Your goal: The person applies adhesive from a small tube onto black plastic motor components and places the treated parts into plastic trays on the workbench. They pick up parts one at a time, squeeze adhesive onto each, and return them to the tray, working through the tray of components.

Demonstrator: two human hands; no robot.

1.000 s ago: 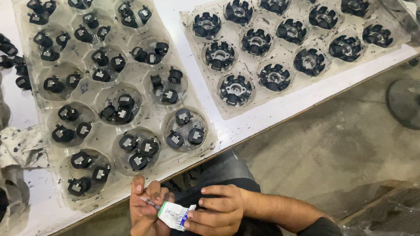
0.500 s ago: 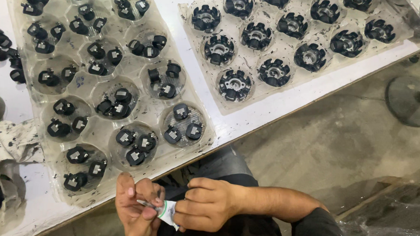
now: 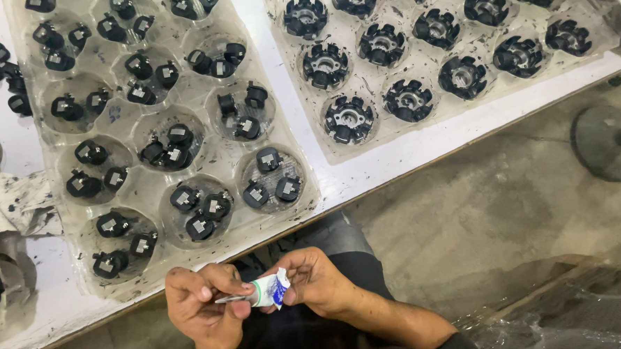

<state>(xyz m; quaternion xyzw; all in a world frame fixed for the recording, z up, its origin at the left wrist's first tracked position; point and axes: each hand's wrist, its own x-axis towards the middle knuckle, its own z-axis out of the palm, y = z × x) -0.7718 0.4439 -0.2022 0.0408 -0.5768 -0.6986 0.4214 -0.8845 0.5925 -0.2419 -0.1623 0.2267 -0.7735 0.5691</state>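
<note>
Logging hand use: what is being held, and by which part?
A small white tube: right hand pinches its crimped end, left hand its nozzle end.

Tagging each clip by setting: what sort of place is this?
Likely a small assembly workshop: clear trays of small black parts on a white table, a bare concrete floor, and both hands on a small glue tube.

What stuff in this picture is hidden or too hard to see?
Head view, the only one:
- Small tube: the left hand and right hand cover most of it, so its tip and cap cannot be made out.
- Left tray: top cups cut off by the picture's top edge.
- Right tray: top row cut off too.
- Round stand: its pole leaves the right edge.
</note>
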